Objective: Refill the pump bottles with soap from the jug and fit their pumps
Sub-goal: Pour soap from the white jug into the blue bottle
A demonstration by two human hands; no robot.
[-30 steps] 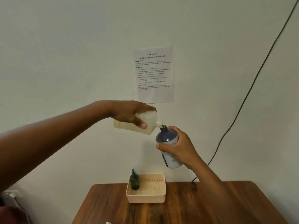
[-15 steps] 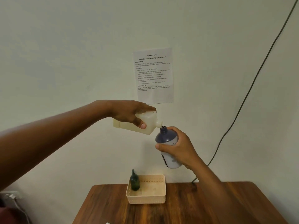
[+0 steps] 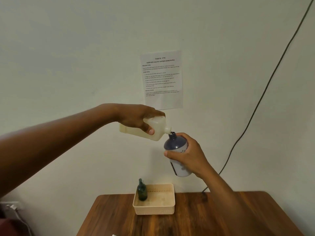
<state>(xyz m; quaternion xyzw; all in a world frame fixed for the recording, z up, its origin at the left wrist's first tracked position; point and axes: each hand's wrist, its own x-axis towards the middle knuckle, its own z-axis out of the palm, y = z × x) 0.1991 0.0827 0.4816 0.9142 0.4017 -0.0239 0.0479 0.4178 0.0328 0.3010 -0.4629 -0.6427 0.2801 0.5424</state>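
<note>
My left hand (image 3: 136,118) grips a translucent white jug (image 3: 157,128) of pale soap, tipped on its side with its spout pointing right and down. The spout sits right at the open neck of a white bottle with a dark blue top (image 3: 176,144), which my right hand (image 3: 189,155) holds slightly tilted, high above the table. No pump is on this bottle. A small dark green bottle with its pump fitted (image 3: 142,190) stands in the back left corner of a beige basket (image 3: 154,210).
The basket rests at the far edge of a wooden table (image 3: 196,218) against a pale wall. A printed sheet (image 3: 162,79) hangs on the wall and a dark cable (image 3: 265,86) runs down at the right. A plug and cord (image 3: 13,208) sit at the lower left.
Both hands hold nearly still, with the jug's spout staying at the bottle's neck.
</note>
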